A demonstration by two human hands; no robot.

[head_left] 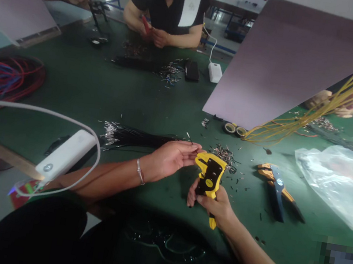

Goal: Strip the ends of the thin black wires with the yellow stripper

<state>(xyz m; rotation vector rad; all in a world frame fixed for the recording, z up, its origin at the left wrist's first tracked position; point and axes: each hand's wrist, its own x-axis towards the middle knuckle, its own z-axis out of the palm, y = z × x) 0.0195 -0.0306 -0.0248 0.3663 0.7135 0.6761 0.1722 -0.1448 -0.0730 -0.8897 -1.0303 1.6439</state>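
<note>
My right hand (218, 203) is wrapped round the handles of a yellow and black wire stripper (210, 177), its head tilted up toward the left. My left hand (174, 158) is closed at the fingertips beside the stripper's jaws. From those fingers a thin black wire (189, 137) with a bright tip sticks up; its other end is hidden. Behind my left hand lies a bundle of black wires (138, 137), their bare silvery ends fanned out at the left. A pile of short wire scraps (225, 154) sits just past the stripper's head.
A second stripper (277, 186) and a clear plastic bag (339, 184) lie to the right. Tape rolls (235, 129) stand by hanging yellow wires (346, 96). At left are a white power bank (67, 155) and coiled red-blue wires (0, 77). Co-workers sit across and at right, beyond grey panels (257, 64).
</note>
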